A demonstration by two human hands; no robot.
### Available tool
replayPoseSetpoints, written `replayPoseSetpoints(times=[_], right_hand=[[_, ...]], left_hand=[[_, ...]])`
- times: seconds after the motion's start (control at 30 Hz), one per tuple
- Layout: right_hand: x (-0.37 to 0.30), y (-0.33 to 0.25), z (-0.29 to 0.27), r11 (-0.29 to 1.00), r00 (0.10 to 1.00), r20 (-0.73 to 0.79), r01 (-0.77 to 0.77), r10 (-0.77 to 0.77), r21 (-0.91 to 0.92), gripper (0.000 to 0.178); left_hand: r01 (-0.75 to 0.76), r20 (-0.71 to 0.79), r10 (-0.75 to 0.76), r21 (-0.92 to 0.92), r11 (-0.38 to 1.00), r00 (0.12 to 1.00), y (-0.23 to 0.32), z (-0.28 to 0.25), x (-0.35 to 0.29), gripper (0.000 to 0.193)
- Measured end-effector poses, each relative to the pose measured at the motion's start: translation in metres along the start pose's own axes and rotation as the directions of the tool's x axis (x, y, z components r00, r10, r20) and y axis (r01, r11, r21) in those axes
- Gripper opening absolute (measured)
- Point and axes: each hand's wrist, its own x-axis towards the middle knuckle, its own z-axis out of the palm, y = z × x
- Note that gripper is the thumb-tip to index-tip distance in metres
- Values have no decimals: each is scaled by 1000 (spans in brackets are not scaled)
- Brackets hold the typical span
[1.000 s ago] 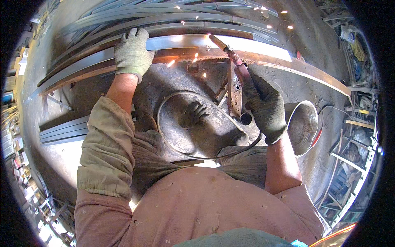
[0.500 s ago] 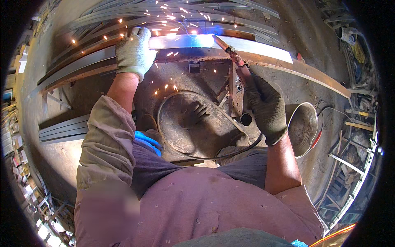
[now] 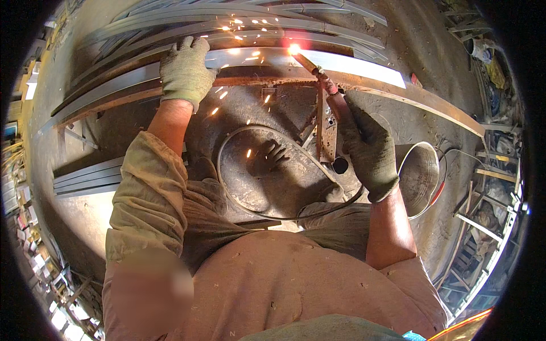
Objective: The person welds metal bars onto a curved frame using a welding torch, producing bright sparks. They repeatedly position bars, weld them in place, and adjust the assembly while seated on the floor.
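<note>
My right hand (image 3: 369,150), in a dark knitted glove, is closed round the handle of a welding torch (image 3: 323,79). The torch slants up and left, its tip glowing red-white at a bright metal bar (image 3: 358,65). This bar lies along a rusty steel beam (image 3: 438,102). In a pale knitted glove, my left hand (image 3: 185,74) grips the bar left of the torch, fingers over its far side and thumb toward the right. Orange sparks fly between and beyond the hands. The torch cable (image 3: 250,215) loops below the beam.
Long metal profiles (image 3: 239,23) lie on the floor beyond the beam, and more bars (image 3: 88,179) are stacked at left. A bucket (image 3: 421,176) stands right of my right forearm. A rusty upright plate (image 3: 327,131) is below the beam. Metal racks (image 3: 483,221) line the right side.
The wide blue-white arc glare has shrunk to a small red-white glow at the torch tip. Fewer sparks fly. Both hands stay nearly in place.
</note>
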Motion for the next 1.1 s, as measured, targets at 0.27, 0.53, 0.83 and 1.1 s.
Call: replayPoseSetpoints(times=[0.27, 0.53, 0.83, 1.1], right_hand=[[0, 1, 2, 1000, 1000, -16, -19, 19, 19, 23], [-1, 5, 4, 993, 999, -30, 43, -40, 108, 24], [-4, 1, 0, 999, 1000, -7, 19, -19, 46, 30], [-5, 4, 1, 996, 998, 2, -66, 66, 62, 35]], left_hand=[[0, 12, 0, 17, 1000, 1000, -6, 6, 1, 57], [7, 128, -12, 36, 999, 992, -7, 4, 4, 57], [-19, 25, 19, -3, 1000, 1000, -4, -1, 0, 56], [-6, -22, 6, 9, 1000, 1000, -8, 11, -1, 58]])
